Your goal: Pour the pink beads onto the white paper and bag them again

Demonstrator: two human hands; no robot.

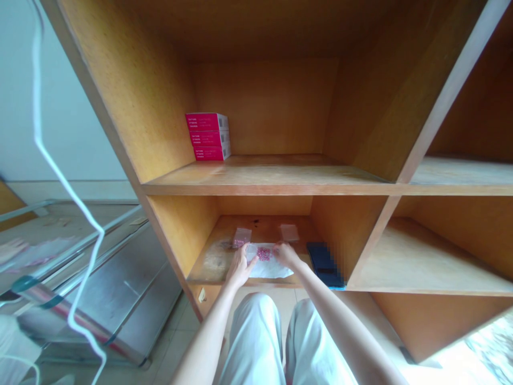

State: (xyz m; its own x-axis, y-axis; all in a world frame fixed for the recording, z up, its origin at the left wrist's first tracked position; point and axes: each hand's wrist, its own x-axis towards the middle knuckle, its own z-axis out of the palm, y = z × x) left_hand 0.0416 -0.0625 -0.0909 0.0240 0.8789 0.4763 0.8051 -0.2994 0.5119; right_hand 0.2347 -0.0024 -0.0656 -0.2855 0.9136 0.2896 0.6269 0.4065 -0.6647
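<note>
On the lower shelf lies a sheet of white paper with a small heap of pink pill-like pieces on it. My left hand is at the paper's left side, thumb and fingers curled around what looks like a small clear plastic bag. At the right of the heap, my right hand has its fingers pinched together; whatever is between them is too small to make out. Behind my left hand lies a clear bag with pink pieces. Another clear bag, seemingly without pieces, lies behind my right hand.
A dark blue flat object, partly blurred, lies right of the paper. Three stacked pink boxes stand on the upper shelf. A metal-framed cart stands at the left, with a white cable hanging before it.
</note>
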